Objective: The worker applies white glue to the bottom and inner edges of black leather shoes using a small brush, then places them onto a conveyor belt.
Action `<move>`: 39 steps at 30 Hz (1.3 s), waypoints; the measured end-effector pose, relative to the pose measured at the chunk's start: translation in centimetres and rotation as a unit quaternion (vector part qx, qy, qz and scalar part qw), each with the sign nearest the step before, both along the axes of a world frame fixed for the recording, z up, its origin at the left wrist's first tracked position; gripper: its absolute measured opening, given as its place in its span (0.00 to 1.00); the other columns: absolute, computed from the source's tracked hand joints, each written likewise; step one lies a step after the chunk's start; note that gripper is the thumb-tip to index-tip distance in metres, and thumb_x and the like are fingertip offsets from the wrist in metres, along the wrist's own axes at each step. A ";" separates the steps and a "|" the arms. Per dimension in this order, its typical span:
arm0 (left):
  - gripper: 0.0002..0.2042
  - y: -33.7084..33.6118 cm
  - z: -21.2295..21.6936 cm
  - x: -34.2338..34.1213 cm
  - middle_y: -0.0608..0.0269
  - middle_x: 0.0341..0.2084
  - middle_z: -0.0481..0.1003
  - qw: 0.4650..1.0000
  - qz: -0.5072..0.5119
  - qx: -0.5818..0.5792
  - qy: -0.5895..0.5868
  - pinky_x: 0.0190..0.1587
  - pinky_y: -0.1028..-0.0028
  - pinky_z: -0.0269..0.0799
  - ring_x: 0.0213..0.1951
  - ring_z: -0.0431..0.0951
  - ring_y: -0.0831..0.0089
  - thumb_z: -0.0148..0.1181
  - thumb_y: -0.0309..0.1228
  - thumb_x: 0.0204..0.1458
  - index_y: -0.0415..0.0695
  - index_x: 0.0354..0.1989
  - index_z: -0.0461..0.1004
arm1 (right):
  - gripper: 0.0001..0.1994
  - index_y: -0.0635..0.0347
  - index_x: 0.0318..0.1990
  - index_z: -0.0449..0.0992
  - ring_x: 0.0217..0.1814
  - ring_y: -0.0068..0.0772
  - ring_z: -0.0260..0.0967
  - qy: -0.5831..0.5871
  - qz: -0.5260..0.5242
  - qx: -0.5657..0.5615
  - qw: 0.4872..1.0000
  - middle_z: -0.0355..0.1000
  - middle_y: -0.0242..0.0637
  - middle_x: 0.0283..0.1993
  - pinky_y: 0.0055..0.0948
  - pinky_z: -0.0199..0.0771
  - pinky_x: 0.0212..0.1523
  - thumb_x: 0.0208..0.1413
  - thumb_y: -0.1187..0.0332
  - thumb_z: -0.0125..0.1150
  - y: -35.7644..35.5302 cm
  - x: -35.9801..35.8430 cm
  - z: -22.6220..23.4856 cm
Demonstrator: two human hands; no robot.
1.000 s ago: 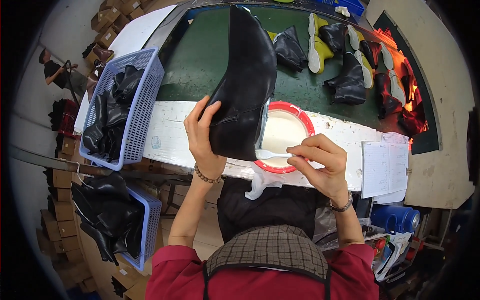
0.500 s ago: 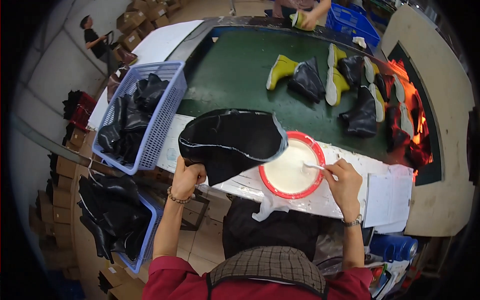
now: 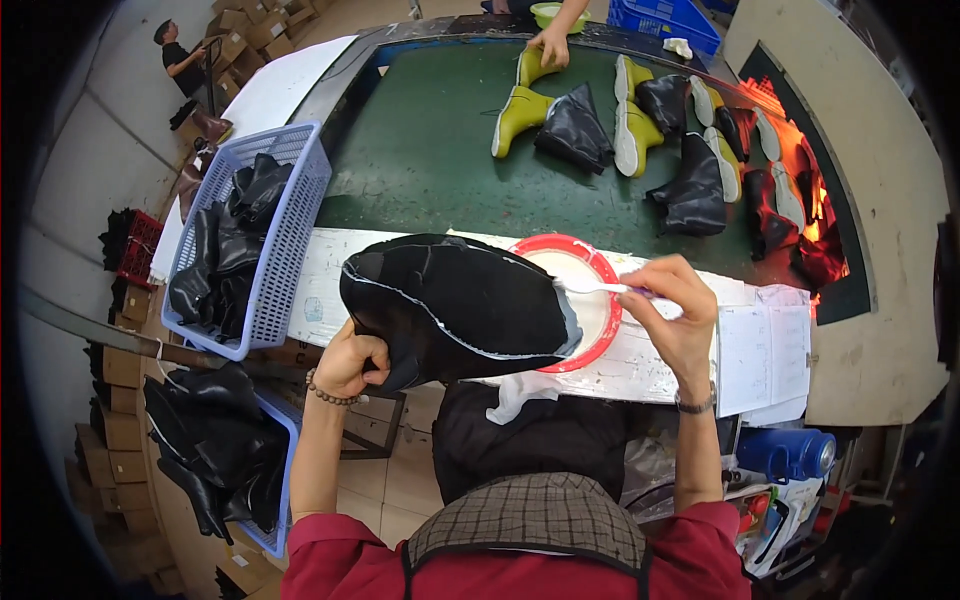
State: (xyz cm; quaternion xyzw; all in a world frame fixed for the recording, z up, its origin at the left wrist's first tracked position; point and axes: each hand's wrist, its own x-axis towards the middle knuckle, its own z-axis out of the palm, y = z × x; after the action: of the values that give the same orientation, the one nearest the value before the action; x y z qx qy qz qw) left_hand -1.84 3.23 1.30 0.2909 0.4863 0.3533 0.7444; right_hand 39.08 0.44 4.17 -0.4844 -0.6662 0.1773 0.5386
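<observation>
My left hand (image 3: 350, 365) is closed around the shaft of a black boot upper (image 3: 455, 300), held tilted over the white tabletop (image 3: 645, 352). Whitish liquid coats the upper's right edge, and a pale line curves along its side. Between the fingers of my right hand (image 3: 680, 315) is a small brush (image 3: 600, 287) with a white handle. Its tip is at the coated edge; whether it touches cannot be told. A red-rimmed bowl (image 3: 612, 322) of milky white liquid stands behind, partly hidden by the upper.
Yellow boot lasts (image 3: 520, 120) and black uppers (image 3: 575, 135) lie on a green conveyor belt (image 3: 420, 150) beside a glowing heater opening (image 3: 815, 220). Another person's hand (image 3: 550, 45) touches a last. Blue baskets (image 3: 270, 290) of black uppers stand left. Papers (image 3: 765, 350) lie right.
The brush has come out of the bowl to the upper's right edge. The upper has shifted partly across the bowl. The other person's hand has reached onto a yellow last on the belt.
</observation>
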 end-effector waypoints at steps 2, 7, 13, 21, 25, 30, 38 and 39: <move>0.24 0.0 -0.4 0.1 0.59 0.24 0.74 1.000 -0.019 0.000 -0.019 0.11 0.78 0.45 0.11 0.60 0.74 0.44 0.07 0.36 0.40 0.44 0.72 | 0.11 0.59 0.39 0.86 0.38 0.28 0.75 -0.019 0.022 0.026 0.999 0.79 0.33 0.37 0.27 0.71 0.38 0.46 0.75 0.78 1.7 -1.0 0.9; 0.20 0.4 0.2 1.3 0.63 0.13 0.67 0.999 0.003 0.011 -0.030 0.11 0.78 0.45 0.09 0.57 0.77 0.46 0.08 0.33 0.38 0.36 0.73 | 0.11 0.56 0.37 0.87 0.40 0.29 0.75 -0.021 0.034 0.032 0.999 0.79 0.32 0.38 0.29 0.68 0.44 0.44 0.73 0.79 3.0 -0.5 -0.1; 0.17 -0.8 0.0 0.0 0.61 0.16 0.70 0.996 0.063 0.056 -0.020 0.10 0.78 0.46 0.09 0.60 0.76 0.47 0.08 0.33 0.36 0.33 0.74 | 0.10 0.60 0.36 0.86 0.39 0.31 0.75 -0.013 0.025 -0.016 0.999 0.81 0.33 0.37 0.29 0.71 0.42 0.45 0.76 0.77 1.0 -0.6 -2.2; 0.29 -0.5 0.8 -0.2 0.59 0.24 0.72 0.998 0.001 0.014 -0.058 0.12 0.79 0.44 0.13 0.60 0.77 0.46 0.07 0.33 0.41 0.49 0.73 | 0.09 0.64 0.38 0.85 0.40 0.28 0.74 0.034 0.035 -0.080 0.996 0.78 0.37 0.38 0.25 0.74 0.42 0.47 0.79 0.73 0.1 0.3 -3.4; 0.30 -0.7 0.7 -1.3 0.59 0.24 0.72 0.998 0.014 0.030 -0.047 0.13 0.79 0.45 0.13 0.60 0.77 0.45 0.06 0.33 0.40 0.49 0.72 | 0.07 0.66 0.39 0.84 0.40 0.28 0.74 0.023 -0.001 -0.079 0.997 0.77 0.37 0.38 0.25 0.73 0.42 0.51 0.79 0.71 0.1 0.7 -4.1; 0.32 -0.3 0.9 -0.6 0.59 0.25 0.72 0.999 -0.017 0.007 -0.047 0.13 0.79 0.46 0.13 0.58 0.77 0.43 0.06 0.34 0.40 0.52 0.71 | 0.07 0.64 0.39 0.85 0.37 0.26 0.73 0.045 0.018 -0.031 0.998 0.78 0.36 0.37 0.26 0.69 0.40 0.53 0.79 0.70 0.8 -1.0 -0.6; 0.29 -0.7 1.0 2.1 0.61 0.21 0.70 0.994 -0.106 -0.028 -0.023 0.13 0.79 0.45 0.13 0.57 0.80 0.41 0.06 0.37 0.38 0.52 0.71 | 0.08 0.56 0.39 0.87 0.32 0.22 0.73 -0.057 0.079 0.019 0.995 0.79 0.30 0.34 0.25 0.59 0.40 0.50 0.71 0.75 3.6 -2.3 1.7; 0.29 -0.8 1.3 2.2 0.61 0.20 0.70 0.994 -0.100 -0.027 -0.017 0.13 0.79 0.45 0.13 0.57 0.80 0.41 0.06 0.38 0.38 0.52 0.71 | 0.08 0.55 0.39 0.87 0.33 0.23 0.73 -0.064 0.069 0.041 0.995 0.79 0.30 0.34 0.26 0.60 0.41 0.50 0.71 0.76 3.6 -2.3 1.9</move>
State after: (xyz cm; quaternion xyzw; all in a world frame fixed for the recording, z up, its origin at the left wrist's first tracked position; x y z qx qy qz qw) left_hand 0.39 2.39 2.55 0.3119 0.4510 0.2688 0.7919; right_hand 36.74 4.09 6.07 -0.4253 -0.7379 0.1550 0.5006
